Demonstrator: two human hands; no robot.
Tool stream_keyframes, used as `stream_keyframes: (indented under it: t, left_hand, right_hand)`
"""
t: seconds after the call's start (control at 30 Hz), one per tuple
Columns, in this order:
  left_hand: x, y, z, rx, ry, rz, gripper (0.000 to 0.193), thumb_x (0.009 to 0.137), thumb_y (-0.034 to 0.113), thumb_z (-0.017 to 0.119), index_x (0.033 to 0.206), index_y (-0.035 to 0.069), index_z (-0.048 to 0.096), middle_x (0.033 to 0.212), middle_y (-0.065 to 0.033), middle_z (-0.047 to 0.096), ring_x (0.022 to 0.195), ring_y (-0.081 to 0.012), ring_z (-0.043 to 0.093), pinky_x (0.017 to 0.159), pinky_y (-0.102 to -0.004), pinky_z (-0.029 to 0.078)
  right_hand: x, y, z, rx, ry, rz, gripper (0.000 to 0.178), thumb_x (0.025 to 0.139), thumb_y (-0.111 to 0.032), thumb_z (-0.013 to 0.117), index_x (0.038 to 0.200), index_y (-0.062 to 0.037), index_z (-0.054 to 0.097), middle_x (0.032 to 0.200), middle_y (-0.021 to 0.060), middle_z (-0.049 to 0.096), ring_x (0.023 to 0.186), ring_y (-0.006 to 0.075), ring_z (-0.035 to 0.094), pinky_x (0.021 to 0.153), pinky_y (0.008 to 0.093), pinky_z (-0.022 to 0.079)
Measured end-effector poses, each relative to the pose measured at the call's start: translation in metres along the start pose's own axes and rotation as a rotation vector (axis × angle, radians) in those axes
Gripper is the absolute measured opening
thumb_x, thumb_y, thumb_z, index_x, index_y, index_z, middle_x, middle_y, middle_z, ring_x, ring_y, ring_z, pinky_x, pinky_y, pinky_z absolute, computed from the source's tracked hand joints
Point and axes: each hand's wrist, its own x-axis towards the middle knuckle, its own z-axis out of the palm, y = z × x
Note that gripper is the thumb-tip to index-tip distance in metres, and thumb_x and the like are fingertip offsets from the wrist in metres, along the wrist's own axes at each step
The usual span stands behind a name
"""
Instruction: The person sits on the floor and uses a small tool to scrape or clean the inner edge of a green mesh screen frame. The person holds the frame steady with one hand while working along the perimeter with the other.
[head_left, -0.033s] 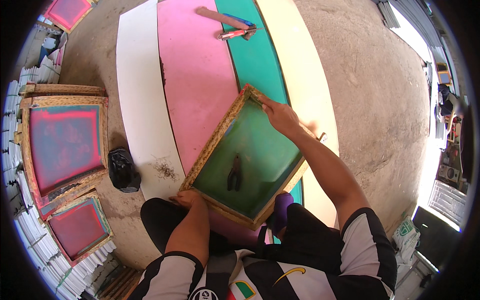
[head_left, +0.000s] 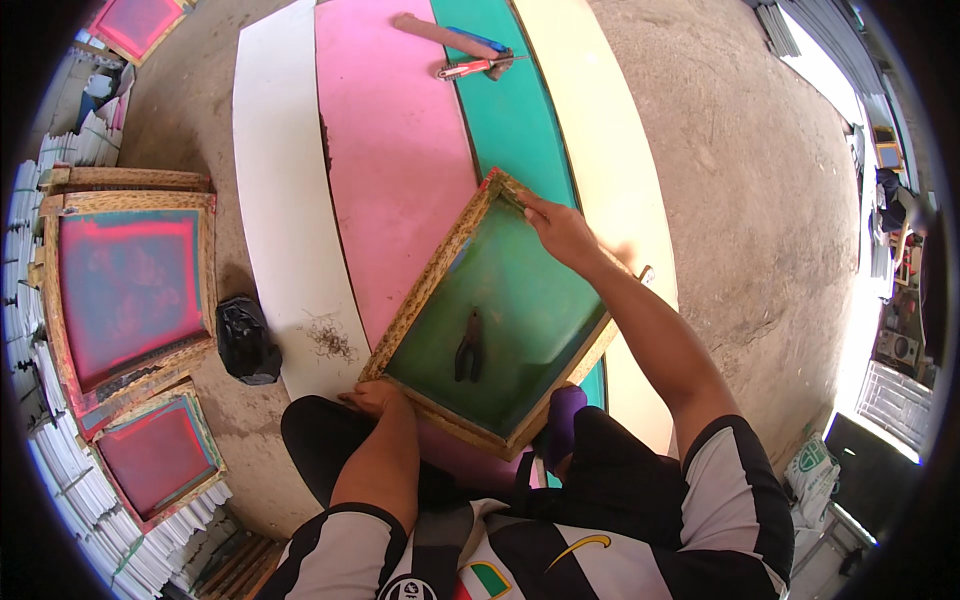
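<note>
- Holding the frame (head_left: 428, 288) aslant over the near part of the striped table (head_left: 395, 130), two bare hands clasp it at opposite ends.
- Left hand (head_left: 377, 397): clamped on the lower left corner; some fingers are hidden beneath the wood.
- Right hand (head_left: 562, 236): clamped on the upper right edge, near the top corner; how far the fingers reach underneath cannot be told.
- Pliers (head_left: 469, 348) lie on the green mesh (head_left: 510, 265), inside the frame, touched by neither hand.
- A purple item (head_left: 567, 412) sits just beside the frame's lower right edge.
- Clippings (head_left: 330, 340) lie scattered on the table's white stripe.
- At the far end, a red screwdriver (head_left: 465, 69) touches a brown tool (head_left: 440, 32).
- A black bag (head_left: 248, 340) rests on the floor, left of the table.
</note>
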Motion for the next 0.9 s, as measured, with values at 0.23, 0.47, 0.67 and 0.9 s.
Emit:
stream_keyframes:
  t: [0.23, 0.47, 0.67, 0.9]
  left_hand:
    - [-0.014, 0.016, -0.008, -0.126, -0.027, -0.025, 0.062, 0.098, 0.021, 0.033, 0.157, 0.000, 0.032, 0.147, -0.0297, 0.050, 0.125, -0.0451, 0.058, 0.111, -0.0483, 0.044]
    - [0.022, -0.014, 0.019, -0.045, -0.023, -0.058, 0.062, 0.099, 0.020, 0.031, 0.156, -0.003, 0.031, 0.154, -0.0277, 0.043, 0.134, -0.0444, 0.050, 0.116, -0.0471, 0.038]
    - [-0.001, 0.007, -0.008, -0.024, -0.022, -0.012, 0.062, 0.099, 0.021, 0.031, 0.156, -0.003, 0.030, 0.155, -0.0273, 0.042, 0.137, -0.0436, 0.048, 0.117, -0.0472, 0.037]
    - [-0.018, 0.022, -0.029, -0.181, -0.039, -0.057, 0.061, 0.100, 0.021, 0.031, 0.156, -0.002, 0.031, 0.154, -0.0282, 0.042, 0.136, -0.0437, 0.049, 0.117, -0.0466, 0.038]
  right_hand:
    - [0.000, -0.001, -0.007, 0.275, -0.036, 0.168, 0.042, 0.104, -0.033, 0.056, 0.144, -0.0204, 0.058, 0.108, 0.0156, 0.075, 0.093, 0.0331, 0.073, 0.085, 0.0446, 0.054]
    - [-0.021, -0.041, -0.008, -0.134, 0.022, 0.053, 0.038, 0.103, -0.032, 0.055, 0.140, -0.0234, 0.061, 0.107, 0.0192, 0.073, 0.098, 0.0410, 0.069, 0.086, 0.0488, 0.055]
    - [-0.023, -0.046, -0.010, -0.206, 0.006, 0.069, 0.038, 0.103, -0.032, 0.054, 0.139, -0.0248, 0.061, 0.099, 0.0188, 0.073, 0.094, 0.0411, 0.069, 0.084, 0.0526, 0.054]
    - [-0.023, -0.063, -0.014, -0.307, -0.035, 0.104, 0.039, 0.103, -0.026, 0.050, 0.141, -0.0237, 0.059, 0.098, 0.0209, 0.073, 0.094, 0.0436, 0.069, 0.084, 0.0552, 0.053]
